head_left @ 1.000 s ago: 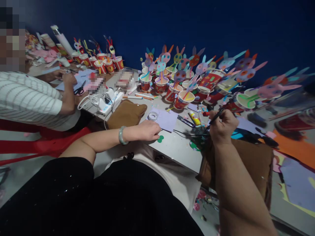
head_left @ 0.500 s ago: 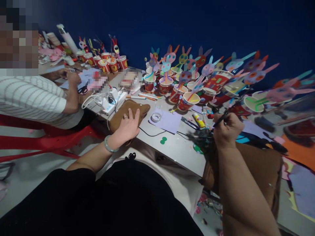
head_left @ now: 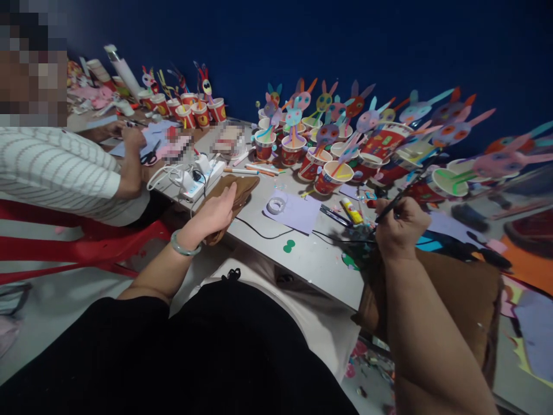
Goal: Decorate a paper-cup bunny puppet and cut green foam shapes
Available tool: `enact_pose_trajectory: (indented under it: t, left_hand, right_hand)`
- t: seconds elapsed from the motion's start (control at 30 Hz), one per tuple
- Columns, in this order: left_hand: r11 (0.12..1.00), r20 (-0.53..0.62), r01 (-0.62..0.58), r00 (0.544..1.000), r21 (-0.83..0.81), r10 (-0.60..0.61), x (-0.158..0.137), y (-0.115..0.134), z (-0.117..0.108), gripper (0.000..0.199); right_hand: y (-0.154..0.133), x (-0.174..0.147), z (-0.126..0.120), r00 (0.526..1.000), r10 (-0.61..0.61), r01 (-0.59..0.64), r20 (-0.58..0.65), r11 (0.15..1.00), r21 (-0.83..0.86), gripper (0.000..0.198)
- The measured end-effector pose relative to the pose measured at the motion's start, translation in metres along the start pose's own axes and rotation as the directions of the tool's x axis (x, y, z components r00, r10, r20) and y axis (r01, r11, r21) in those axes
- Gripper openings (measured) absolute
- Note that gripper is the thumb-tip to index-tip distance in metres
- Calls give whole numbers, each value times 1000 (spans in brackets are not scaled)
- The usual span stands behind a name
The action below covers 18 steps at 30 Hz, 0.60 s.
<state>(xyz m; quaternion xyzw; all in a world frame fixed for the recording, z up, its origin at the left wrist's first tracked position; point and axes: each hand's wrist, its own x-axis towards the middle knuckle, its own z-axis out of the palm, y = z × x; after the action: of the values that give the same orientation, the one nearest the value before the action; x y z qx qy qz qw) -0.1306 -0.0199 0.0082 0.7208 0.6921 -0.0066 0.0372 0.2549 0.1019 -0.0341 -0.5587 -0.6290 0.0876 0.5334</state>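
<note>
My left hand lies with its fingers outstretched on a brown cushion-like pad at the table edge. A pale bangle circles that wrist. My right hand is closed around a slim black pen-like tool, whose exact kind I cannot make out. Under the right forearm is another brown pad. Between my hands are a roll of clear tape on a lilac paper, a green paper cutout and a yellow tube.
Red paper cups with rabbit-faced figures crowd the back of the table. A white power strip with plugs stands left, and a black cord crosses the tabletop. At far left, a person in a striped sleeve works over papers.
My left hand has slid left and nearer to me across the pad, its fingers drawn closer together. My right hand stays almost where it was, still gripping the black tool.
</note>
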Motion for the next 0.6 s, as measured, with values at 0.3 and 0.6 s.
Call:
enact_pose_trajectory:
  t: [0.3, 0.6]
  left_hand:
    - [959, -20, -66, 998, -274, 63, 7, -35, -15, 70]
    - [939, -13, -96, 995, -329, 97, 11, -52, -15, 72]
  right_hand:
    - [5, -2, 1, 999, -7, 7, 48, 1000, 7, 32]
    - [5, -2, 2, 998, -12, 11, 55, 1000, 12, 35]
